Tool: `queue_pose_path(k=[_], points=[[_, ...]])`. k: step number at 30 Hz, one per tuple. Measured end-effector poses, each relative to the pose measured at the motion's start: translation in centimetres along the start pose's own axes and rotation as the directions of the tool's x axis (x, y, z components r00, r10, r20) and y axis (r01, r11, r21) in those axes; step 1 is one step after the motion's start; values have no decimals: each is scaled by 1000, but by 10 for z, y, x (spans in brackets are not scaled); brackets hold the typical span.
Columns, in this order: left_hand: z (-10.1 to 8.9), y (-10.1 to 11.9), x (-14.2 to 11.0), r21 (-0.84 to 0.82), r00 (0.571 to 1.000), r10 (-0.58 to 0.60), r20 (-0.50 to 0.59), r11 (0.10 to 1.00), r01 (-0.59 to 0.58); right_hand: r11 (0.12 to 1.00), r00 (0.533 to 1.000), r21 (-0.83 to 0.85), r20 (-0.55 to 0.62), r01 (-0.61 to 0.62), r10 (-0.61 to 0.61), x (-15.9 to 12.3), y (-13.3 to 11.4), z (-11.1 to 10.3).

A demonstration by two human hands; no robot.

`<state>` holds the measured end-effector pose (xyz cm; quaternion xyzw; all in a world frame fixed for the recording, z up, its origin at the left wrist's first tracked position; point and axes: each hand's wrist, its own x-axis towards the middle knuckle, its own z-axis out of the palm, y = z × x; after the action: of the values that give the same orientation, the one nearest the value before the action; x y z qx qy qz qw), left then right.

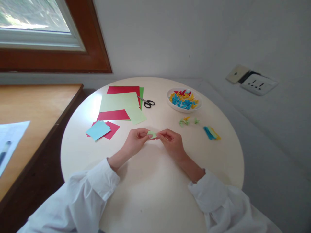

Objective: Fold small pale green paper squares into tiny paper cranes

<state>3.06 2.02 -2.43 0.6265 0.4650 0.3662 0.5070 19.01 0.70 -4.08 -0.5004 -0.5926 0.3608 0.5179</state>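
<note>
Green paper (152,133) is pinched between left hand (136,140) and right hand (173,143).

A small, pale green paper piece (152,133) spans the gap between left hand (136,139) and right hand (172,141), pinched at both ends.

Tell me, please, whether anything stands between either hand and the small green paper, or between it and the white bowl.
Nothing visible: the left hand and right hand both hold the small green paper; folded pieces near the white bowl lie right of the direct line.
</note>
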Motion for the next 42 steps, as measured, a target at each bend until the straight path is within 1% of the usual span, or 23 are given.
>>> queue_pose_path(k=[4, 7, 10, 12, 15, 18, 21, 27, 31, 33, 35, 38, 42], points=[[2, -2, -1, -20, 999, 36, 6, 999, -35, 995, 998, -67, 15, 70, -69, 1, -2, 0], [4, -3, -4, 35, 996, 78, 31, 996, -79, 991, 993, -70, 52, 111, -108, 1, -4, 1], [6, -4, -8, 106, 994, 98, 49, 989, -103, 991, 990, -51, 74, 127, -123, -1, -5, 4], [7, -5, -9, 95, 993, 99, 62, 990, -104, 990, 989, -56, 75, 130, -125, -1, -5, 4], [8, -8, -8, 57, 994, 85, 64, 994, -88, 992, 993, -60, 48, 113, -110, -1, -6, 4], [8, -12, -5, 109, 996, 69, 48, 991, -74, 996, 996, -36, -5, 87, -87, 0, -5, 1], [8, -14, -4, 120, 995, 65, 69, 990, -73, 998, 998, -20, -38, 58, -59, 2, -4, 0], [6, -13, -4, 101, 995, 57, 79, 993, -65, 999, 1000, 46, -14, -13, 14, 0, 0, 1], [6, -12, -5, 95, 991, 83, 108, 991, -93, 999, 999, 29, -35, -41, 42, 0, 2, 1], [6, -12, -6, 151, 990, 102, 95, 982, -116, 998, 997, 38, -56, -60, 62, 0, 2, 1], [6, -11, -6, 224, 991, 119, 55, 966, -128, 995, 994, 67, -79, -73, 78, 1, 2, 0], [6, -10, -7, 271, 989, 150, 7, 952, -146, 990, 990, 113, -102, -88, 100, 2, 1, 0], [5, -11, -8, 329, 981, 193, 16, 926, -187, 989, 991, 123, -92, -83, 95, 2, -1, 0]])
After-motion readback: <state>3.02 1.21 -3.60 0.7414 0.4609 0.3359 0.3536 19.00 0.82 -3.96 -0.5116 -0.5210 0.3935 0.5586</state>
